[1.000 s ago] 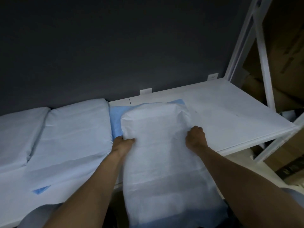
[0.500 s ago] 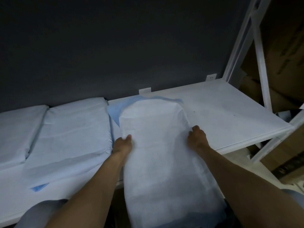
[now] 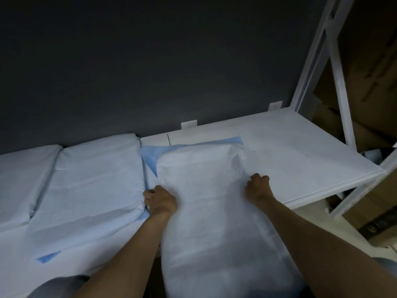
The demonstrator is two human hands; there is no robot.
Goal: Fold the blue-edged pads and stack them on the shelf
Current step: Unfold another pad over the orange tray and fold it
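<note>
The near end of the white pad (image 3: 210, 222) runs out of the bottom of the frame, so its full length cannot be seen, and both forearms cover parts of its side edges. The left hand (image 3: 161, 201) grips the pad's left edge with curled fingers whose tips are tucked out of sight beneath the material. The right hand (image 3: 257, 188) is closed the same way on the right edge, knuckles up. The pad's far end lies on the white shelf (image 3: 300, 160), and the rest drapes over the front lip toward the person. A blue border (image 3: 150, 155) shows behind and to the left of that far end, probably the pad's own underside, though the dim light makes this hard to confirm. Dark printing on the cardboard boxes (image 3: 369, 61) at right is too blurred to read. Just beside the left hand sits a stack of folded pads (image 3: 96, 168), touching it, with a second stack (image 3: 21, 175) further left cut off by the frame edge. A blue corner (image 3: 48, 258) pokes out low on the left. A dark wall (image 3: 150, 61) backs the shelf, two small white tabs (image 3: 189, 124) stand along its rear edge, and a white upright frame (image 3: 339, 82) rises at right.
</note>
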